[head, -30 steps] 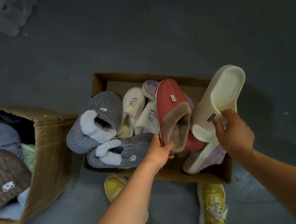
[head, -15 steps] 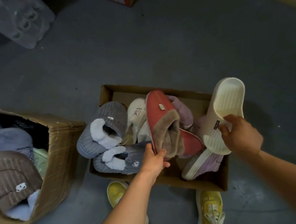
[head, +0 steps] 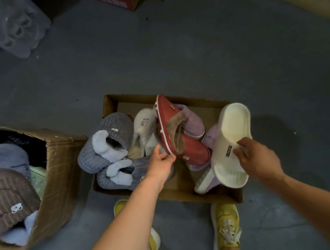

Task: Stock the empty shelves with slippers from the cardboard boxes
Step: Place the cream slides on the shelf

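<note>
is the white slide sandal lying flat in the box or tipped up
Tipped up. The white slide sandal stands on edge, gripped by the right hand.

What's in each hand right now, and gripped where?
Left hand pinches the red slipper at its sole edge; right hand holds the white slide by its strap.

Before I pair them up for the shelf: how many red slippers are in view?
2. One red slipper stands on edge, pinched by the left hand; the other red slipper lies flat beside it in the cardboard box. More may be buried.
</note>
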A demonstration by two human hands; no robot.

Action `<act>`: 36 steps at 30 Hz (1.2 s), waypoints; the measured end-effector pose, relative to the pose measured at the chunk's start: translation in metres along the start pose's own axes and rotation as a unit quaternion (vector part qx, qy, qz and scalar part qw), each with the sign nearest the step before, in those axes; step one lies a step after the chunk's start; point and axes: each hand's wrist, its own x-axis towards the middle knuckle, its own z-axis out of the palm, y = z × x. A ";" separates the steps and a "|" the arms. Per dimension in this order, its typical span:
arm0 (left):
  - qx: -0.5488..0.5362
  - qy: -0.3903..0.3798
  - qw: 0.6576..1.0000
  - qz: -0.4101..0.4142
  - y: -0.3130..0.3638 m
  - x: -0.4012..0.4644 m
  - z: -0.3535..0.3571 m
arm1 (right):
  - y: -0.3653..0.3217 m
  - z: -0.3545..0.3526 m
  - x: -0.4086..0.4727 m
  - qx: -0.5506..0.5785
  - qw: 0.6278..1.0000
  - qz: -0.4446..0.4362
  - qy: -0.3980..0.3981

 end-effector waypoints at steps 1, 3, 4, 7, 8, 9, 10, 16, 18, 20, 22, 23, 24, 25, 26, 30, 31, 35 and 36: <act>0.010 -0.017 1.000 0.011 0.002 -0.007 0.005 | -0.004 0.003 -0.005 0.012 1.000 -0.008 -0.012; 0.034 -0.065 0.997 0.029 0.000 -0.024 0.014 | -0.017 0.008 -0.015 0.050 0.998 -0.019 -0.030; 0.043 -0.092 0.994 0.031 -0.002 -0.032 0.017 | -0.026 0.011 -0.019 0.085 0.995 -0.024 -0.044; 0.030 -0.144 0.989 0.029 -0.017 -0.049 0.018 | -0.054 0.017 -0.026 0.191 0.974 -0.055 -0.111; 0.028 -0.137 0.990 0.032 -0.023 -0.053 0.014 | -0.064 0.018 -0.028 0.191 0.971 -0.070 -0.127; 0.022 -0.116 0.992 0.034 -0.027 -0.055 0.007 | -0.075 0.020 -0.029 0.191 0.968 -0.080 -0.141; 0.009 -0.091 0.995 0.037 -0.030 -0.057 -0.002 | -0.086 0.020 -0.032 0.199 0.964 -0.086 -0.155; -0.018 0.010 0.997 0.080 -0.032 -0.068 -0.082 | -0.158 0.025 -0.047 0.294 0.921 -0.104 -0.234; -0.029 0.060 0.994 0.084 -0.032 -0.068 -0.115 | -0.185 0.034 -0.049 0.314 0.919 -0.104 -0.214; -0.055 0.118 0.988 0.083 -0.035 -0.067 -0.150 | -0.212 0.048 -0.048 0.322 0.931 -0.086 -0.149; -0.098 0.167 0.978 0.082 -0.040 -0.067 -0.186 | -0.239 0.063 -0.044 0.332 0.933 -0.055 -0.125; -0.118 0.184 0.972 0.087 -0.041 -0.068 -0.204 | -0.251 0.074 -0.040 0.324 0.935 -0.049 -0.136; -0.135 0.196 0.967 0.094 -0.041 -0.069 -0.221 | -0.264 0.084 -0.037 0.302 0.939 -0.050 -0.158; -0.143 0.204 0.963 0.102 -0.041 -0.068 -0.238 | -0.276 0.095 -0.033 0.272 0.944 -0.054 -0.179; -0.145 0.211 0.960 0.111 -0.041 -0.068 -0.253 | -0.289 0.104 -0.028 0.241 0.948 -0.057 -0.197; -0.102 0.220 0.959 0.145 -0.038 -0.059 -0.302 | -0.339 0.132 -0.008 0.246 0.946 0.004 -0.213; -0.096 0.219 0.959 0.150 -0.038 -0.055 -0.311 | -0.349 0.139 -0.002 0.251 0.943 0.026 -0.217; -0.095 0.208 0.961 0.153 -0.039 -0.040 -0.338 | -0.364 0.158 0.006 0.196 0.948 0.037 -0.246; -0.097 0.204 0.962 0.150 -0.039 -0.037 -0.342 | -0.357 0.158 0.007 0.149 0.965 0.011 -0.214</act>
